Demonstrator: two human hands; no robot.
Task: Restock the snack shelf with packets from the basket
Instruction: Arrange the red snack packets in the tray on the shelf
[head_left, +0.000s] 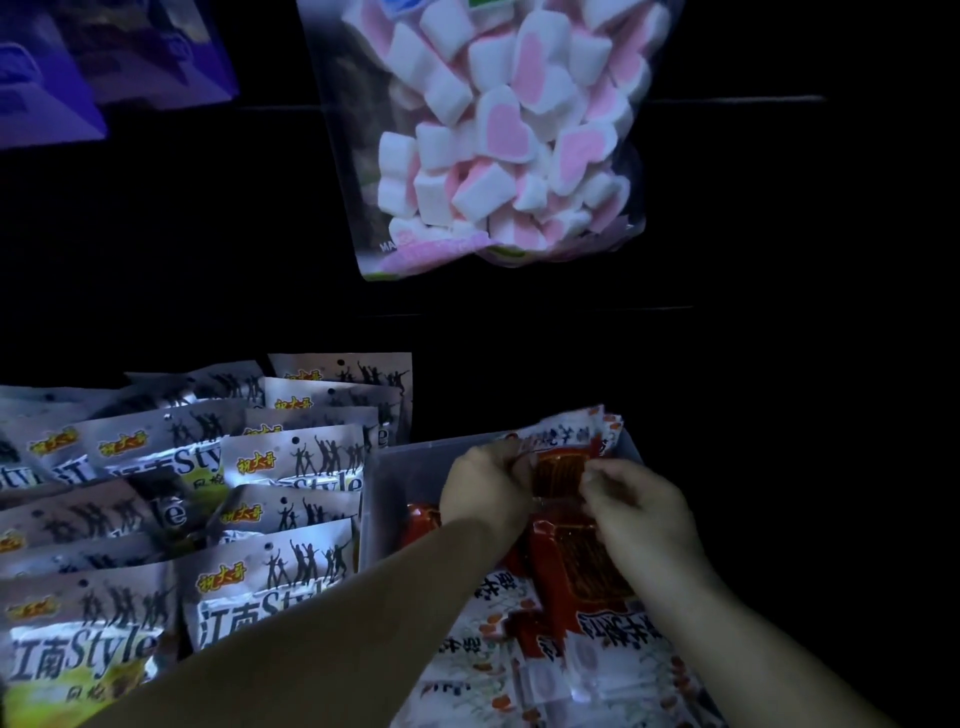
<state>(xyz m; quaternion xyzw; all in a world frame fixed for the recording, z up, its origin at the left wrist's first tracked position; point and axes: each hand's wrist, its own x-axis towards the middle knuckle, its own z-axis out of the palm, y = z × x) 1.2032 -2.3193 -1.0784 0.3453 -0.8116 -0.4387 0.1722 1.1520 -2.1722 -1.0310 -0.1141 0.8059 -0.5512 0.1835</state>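
A clear plastic bin (415, 457) at lower right holds several red-and-white snack packets (571, 639) lying flat. Both my hands reach into its far end. My left hand (485, 486) pinches the left edge of an upright red-and-white packet (558, 470), and my right hand (631, 501) pinches its right edge. The packet stands against the bin's back wall, with more packets of the same kind behind it. The scene is dark beyond the lit area.
Silver "Style" snack packets (270, 499) lie in overlapping rows left of the bin. A clear bag of pink-and-white heart marshmallows (498, 130) hangs above. Purple packages (78, 67) sit at top left. Dark shelf edges (727, 98) run behind.
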